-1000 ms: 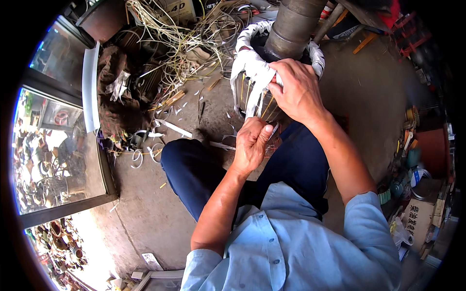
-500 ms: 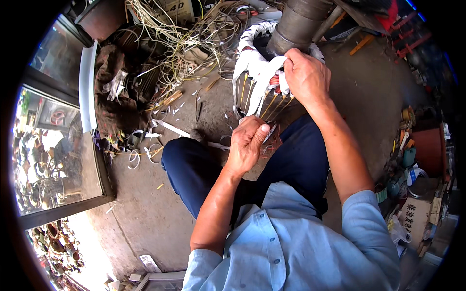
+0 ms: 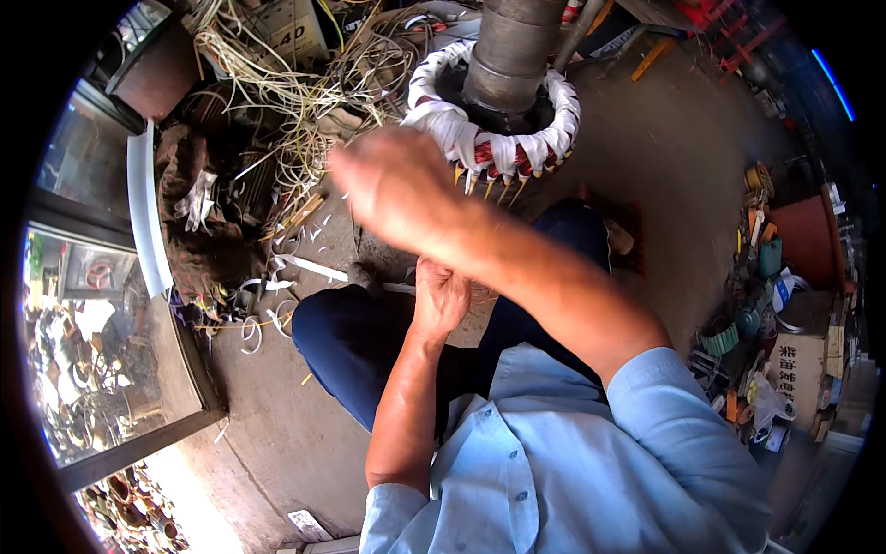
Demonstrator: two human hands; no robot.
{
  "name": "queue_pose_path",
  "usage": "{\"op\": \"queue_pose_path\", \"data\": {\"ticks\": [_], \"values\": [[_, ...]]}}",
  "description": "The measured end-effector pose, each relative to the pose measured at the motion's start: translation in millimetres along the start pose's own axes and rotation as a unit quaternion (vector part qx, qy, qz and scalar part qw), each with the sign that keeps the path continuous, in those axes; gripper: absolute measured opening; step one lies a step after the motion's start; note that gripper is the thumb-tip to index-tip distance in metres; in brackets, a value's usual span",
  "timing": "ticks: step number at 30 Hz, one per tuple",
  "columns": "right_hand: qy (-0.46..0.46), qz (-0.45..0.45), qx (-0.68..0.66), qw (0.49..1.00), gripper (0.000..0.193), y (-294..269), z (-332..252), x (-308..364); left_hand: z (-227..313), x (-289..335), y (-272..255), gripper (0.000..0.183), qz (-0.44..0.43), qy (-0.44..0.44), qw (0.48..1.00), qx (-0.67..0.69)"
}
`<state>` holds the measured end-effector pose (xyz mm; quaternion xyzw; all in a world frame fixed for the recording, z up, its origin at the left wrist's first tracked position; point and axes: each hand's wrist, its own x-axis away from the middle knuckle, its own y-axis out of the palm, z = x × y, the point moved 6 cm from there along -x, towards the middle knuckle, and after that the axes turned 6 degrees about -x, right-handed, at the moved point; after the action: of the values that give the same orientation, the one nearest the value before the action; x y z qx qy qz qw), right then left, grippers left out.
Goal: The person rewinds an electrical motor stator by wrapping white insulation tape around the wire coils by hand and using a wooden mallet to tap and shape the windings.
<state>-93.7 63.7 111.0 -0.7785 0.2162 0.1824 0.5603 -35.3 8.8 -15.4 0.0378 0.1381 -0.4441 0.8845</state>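
Observation:
A ring of motor windings (image 3: 556, 138), bound in white cloth tape, stands at the upper middle. Red wire shows between the wraps, and thin yellowish sticks point down below its near side. My right hand (image 3: 392, 180) crosses in front of the ring's near left side, smeared by motion; what it holds, if anything, cannot be made out. Below my right forearm is my left hand (image 3: 441, 300), its fingers curled closed. My forearm partly covers it, so its contents are hidden.
A thick dark metal cylinder (image 3: 510, 55) rises inside the ring. Tangled pale wires (image 3: 277, 83) lie at the upper left, near a dark cloth (image 3: 189, 212). A glass-paned frame (image 3: 101, 342) stands left. Boxes and tools, including a cardboard box (image 3: 798, 355), line the right.
My right hand has swung left from the front of the ring across my left hand. White tape that hung in front of the ring no longer shows there. The whole view has shifted.

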Motion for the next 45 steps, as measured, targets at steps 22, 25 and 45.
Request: {"op": "queue_pose_path", "data": {"ticks": [22,25,45], "values": [[0.661,-0.12,-0.051,0.739,0.051,31,361,578,-11,-12,34,0.036,0.029,0.003,0.981,-0.193],[0.665,-0.217,-0.035,0.714,0.048,54,363,594,-3,-17,41,0.028,0.016,0.077,0.969,-0.235],[0.404,0.167,-0.282,0.854,0.034,-197,189,261,14,-2,22,0.031,0.056,0.121,0.98,-0.148]]}}
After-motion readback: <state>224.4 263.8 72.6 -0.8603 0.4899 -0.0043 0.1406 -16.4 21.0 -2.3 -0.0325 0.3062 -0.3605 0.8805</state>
